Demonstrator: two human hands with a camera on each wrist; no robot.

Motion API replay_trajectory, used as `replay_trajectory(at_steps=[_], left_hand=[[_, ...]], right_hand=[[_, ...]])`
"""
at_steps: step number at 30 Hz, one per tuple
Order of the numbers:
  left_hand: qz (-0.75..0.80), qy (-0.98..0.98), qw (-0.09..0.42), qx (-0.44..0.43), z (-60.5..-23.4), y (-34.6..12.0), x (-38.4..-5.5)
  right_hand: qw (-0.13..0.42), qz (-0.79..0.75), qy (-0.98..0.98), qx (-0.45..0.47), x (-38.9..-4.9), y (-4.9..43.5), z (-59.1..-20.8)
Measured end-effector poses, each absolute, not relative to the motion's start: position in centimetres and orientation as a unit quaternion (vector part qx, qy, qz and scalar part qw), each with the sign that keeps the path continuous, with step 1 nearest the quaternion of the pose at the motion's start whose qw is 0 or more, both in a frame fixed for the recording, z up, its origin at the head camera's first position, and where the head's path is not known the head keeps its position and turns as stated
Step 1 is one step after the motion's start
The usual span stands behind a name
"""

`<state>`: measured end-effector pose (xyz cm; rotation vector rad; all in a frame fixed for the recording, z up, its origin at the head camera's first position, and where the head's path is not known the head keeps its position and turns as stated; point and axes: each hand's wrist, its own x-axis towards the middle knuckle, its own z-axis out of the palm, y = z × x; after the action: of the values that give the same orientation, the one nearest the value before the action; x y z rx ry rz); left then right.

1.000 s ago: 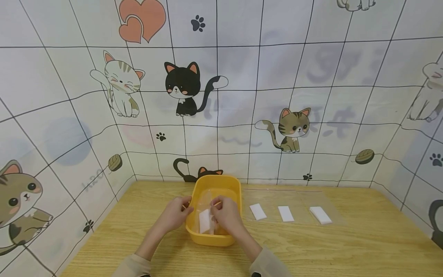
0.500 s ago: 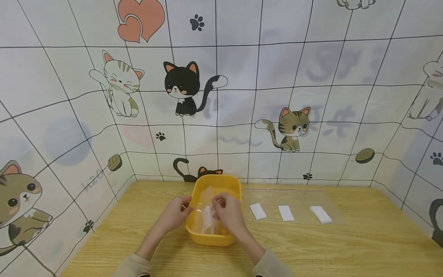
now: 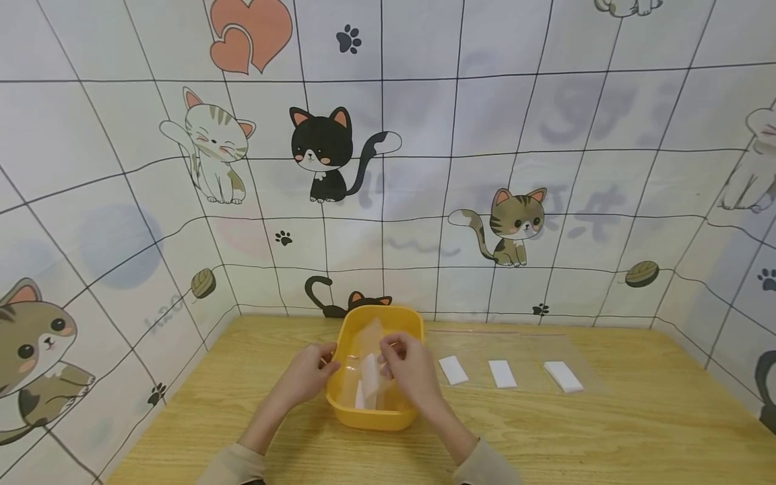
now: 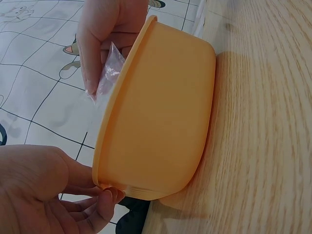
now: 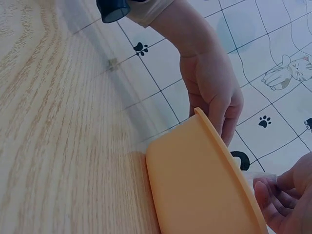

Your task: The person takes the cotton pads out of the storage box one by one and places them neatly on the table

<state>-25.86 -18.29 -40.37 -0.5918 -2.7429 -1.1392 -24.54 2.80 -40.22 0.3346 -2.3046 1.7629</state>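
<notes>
A yellow plastic basin (image 3: pixel 376 420) stands on the wooden table in the head view. At its left rim is my left hand (image 3: pixel 302 374), whose thumb and fingers pinch the edge; the left wrist view shows that hand (image 4: pixel 51 195) at the rim too. Over the right part of the basin, my right hand (image 3: pixel 413 372) pinches a clear plastic bag (image 3: pixel 370 333). White block-like pieces (image 3: pixel 369 372) show in or behind the bag, inside the basin; which cannot be told. The bag's film (image 4: pixel 111 73) rises above the rim in the left wrist view.
Right of the basin, clear plastic bags (image 3: pixel 527 343) lie flat on the table, with three white blocks (image 3: pixel 502 374) in or on them. A cat-print sheet (image 3: pixel 418 188) hangs behind and at both sides of the table (image 3: pixel 545 438).
My right hand has moved slightly right and up with the bag, whose film now stands higher in the basin. The white piece has turned and shifted right. My left hand stays at the rim.
</notes>
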Motion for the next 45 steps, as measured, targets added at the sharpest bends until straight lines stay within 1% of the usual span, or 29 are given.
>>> replay_trajectory(at_steps=[6,16,34,45], left_hand=[[-0.375,-0.905,0.056,-0.192,-40.4,-18.2,-25.9],[-0.377,-0.904,0.055,-0.194,-40.3,-18.2,-25.8],[-0.375,-0.905,0.056,-0.195,-40.2,-18.1,-25.7],[-0.37,-0.904,0.061,-0.203,-40.3,-18.1,-25.8]], right_hand=[[0.118,0.602,-0.781,0.12,-24.3,3.8,-39.7],[0.127,0.61,-0.775,0.102,-24.0,5.1,-39.1],[0.167,0.6,-0.777,0.084,-23.6,6.9,-38.2],[0.188,0.591,-0.78,0.089,-23.3,7.9,-37.7]])
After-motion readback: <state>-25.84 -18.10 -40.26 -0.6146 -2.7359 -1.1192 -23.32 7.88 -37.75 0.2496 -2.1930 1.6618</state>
